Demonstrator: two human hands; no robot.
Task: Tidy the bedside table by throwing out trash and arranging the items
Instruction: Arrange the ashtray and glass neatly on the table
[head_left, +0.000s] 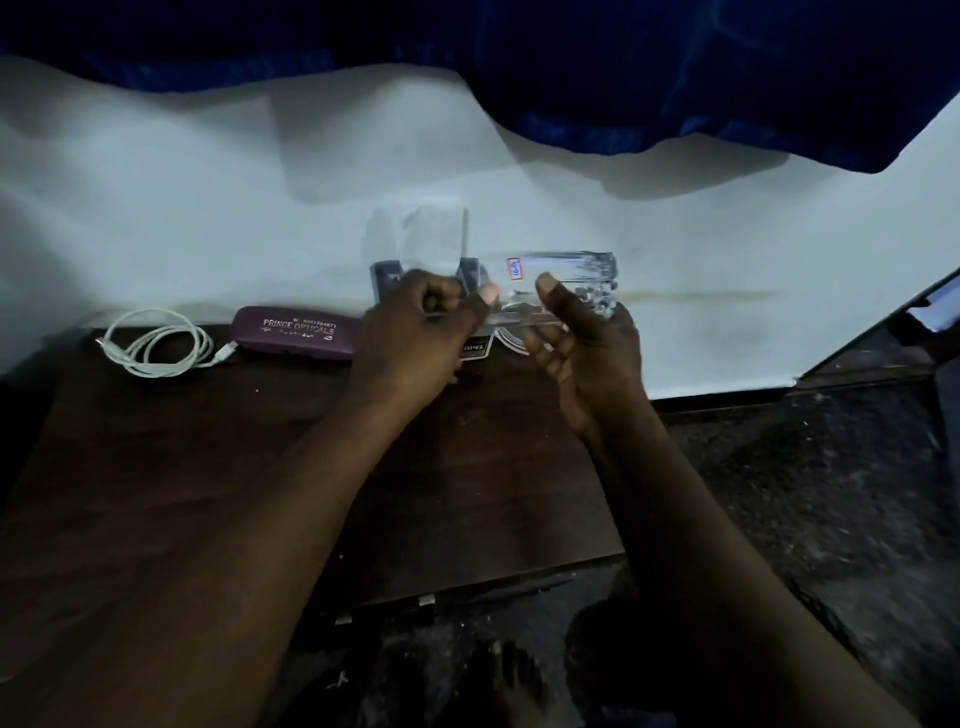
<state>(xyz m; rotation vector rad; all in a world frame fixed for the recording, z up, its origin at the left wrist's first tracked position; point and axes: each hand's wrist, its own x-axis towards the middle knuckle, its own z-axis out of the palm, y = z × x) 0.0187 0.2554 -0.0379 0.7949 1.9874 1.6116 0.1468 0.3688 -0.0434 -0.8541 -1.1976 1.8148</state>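
Head view: the desk (260, 467) looks largely sorted, and no loose trash shows on it. Against the wall at the back left lie one coiled white cable (156, 371) and, just beside it, one purple spectacle case (296, 332), both apparently placed. One clear glass (571, 270), bearing a small red-edged sticker, is held on its side above the desk's back edge and is not yet set down. The right hand (587, 353) grips it, thumb on top and fingers curled beneath. The left hand (415, 327) is curled at the glass's mouth; whether it pinches the rim or some small item cannot be told. One dark labelled object (475, 347) stands behind the hands, mostly hidden. Judged remaining: standing the glass upright and settling that object.
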